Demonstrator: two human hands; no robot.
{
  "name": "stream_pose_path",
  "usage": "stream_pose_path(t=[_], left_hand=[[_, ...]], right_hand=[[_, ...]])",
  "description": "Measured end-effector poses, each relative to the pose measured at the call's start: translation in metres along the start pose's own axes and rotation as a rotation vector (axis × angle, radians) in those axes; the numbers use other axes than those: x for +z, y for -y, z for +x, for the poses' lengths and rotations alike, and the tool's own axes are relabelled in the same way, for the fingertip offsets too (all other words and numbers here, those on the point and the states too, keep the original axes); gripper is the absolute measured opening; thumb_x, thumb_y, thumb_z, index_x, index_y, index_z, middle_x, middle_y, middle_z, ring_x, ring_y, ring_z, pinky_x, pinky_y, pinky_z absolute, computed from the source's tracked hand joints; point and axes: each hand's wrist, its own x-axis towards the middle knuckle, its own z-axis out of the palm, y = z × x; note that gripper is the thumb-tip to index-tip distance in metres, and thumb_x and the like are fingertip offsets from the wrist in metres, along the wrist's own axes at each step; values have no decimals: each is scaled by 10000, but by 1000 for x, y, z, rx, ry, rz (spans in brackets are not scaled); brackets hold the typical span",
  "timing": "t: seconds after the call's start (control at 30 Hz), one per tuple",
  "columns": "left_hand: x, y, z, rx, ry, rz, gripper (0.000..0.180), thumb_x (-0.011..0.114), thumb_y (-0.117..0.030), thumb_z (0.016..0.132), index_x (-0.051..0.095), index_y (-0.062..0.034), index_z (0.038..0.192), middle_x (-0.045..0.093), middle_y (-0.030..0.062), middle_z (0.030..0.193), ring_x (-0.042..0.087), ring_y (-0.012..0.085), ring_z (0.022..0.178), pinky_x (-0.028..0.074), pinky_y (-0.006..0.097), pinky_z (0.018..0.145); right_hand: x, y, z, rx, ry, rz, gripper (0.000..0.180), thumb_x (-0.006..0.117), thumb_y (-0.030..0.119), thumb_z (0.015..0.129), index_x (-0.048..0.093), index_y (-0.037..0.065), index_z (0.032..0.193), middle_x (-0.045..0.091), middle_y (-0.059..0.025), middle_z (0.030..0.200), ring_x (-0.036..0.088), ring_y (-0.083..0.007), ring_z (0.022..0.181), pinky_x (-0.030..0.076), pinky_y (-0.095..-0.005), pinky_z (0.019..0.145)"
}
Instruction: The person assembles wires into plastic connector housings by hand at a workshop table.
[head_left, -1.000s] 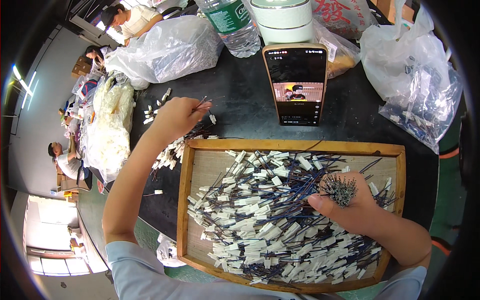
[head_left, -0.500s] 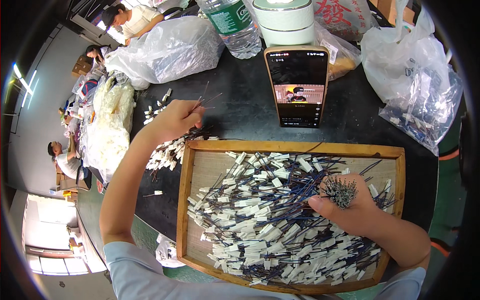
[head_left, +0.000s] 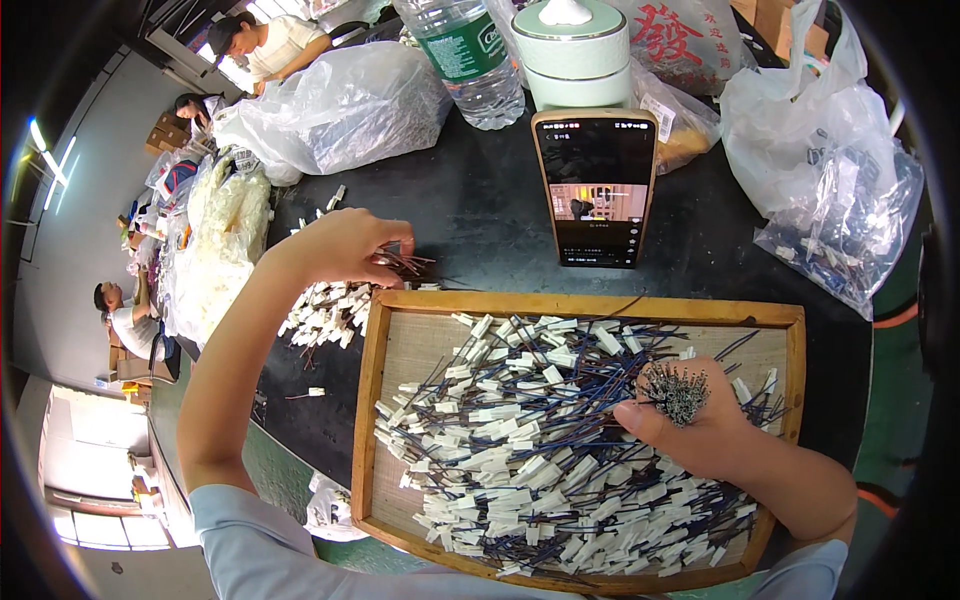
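We are in the middle of sorting short blue wires with white plugs. Our left hand (head_left: 345,245) is out over the dark desk (head_left: 480,215), just beyond the upper left corner of the wooden tray (head_left: 372,345), fingers closed around a few wires (head_left: 405,262) whose ends stick out to the right. It hangs right above the small heap of plugs (head_left: 325,310) lying on the desk beside the tray, so we judge the step in hand to be laying this handful onto that heap. Our right hand (head_left: 690,435) rests inside the tray on the loose mass of wires, curled shut around a bundle (head_left: 678,392) with its bare metal tips standing upward.

The next move seems to call for easing the left fingers apart low over the heap, so the wires land together rather than scatter. A propped phone (head_left: 598,185) and a water bottle (head_left: 465,60) stand behind the tray, well apart from both hands.
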Motion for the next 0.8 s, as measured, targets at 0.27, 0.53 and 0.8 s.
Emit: stream_pose_path(t=[0.27,0.53,0.8], left_hand=[[17,-7,25,101,-305,-24,154,648,-228,804,585,-125,900,612,77,618,609,283,612,433,392,550],[2,-17,24,117,-330,-281,174,698,-192,762,635,-84,882,657,81,720,626,226,623,463,321,582],[9,-26,26,254,-172,-180,125,699,-108,732,651,-61,838,617,104,653,609,214,590,442,332,534]], right_hand=[[-2,-3,1,-17,15,-29,162,658,119,844,596,2,749,553,-4,628,452,-44,582,377,-241,514],[-2,0,1,-20,6,0,172,663,126,843,594,5,742,560,-7,629,456,-46,584,379,-243,516],[-2,-3,1,-41,5,-4,177,659,146,850,600,6,758,571,-9,638,462,-44,588,387,-243,523]])
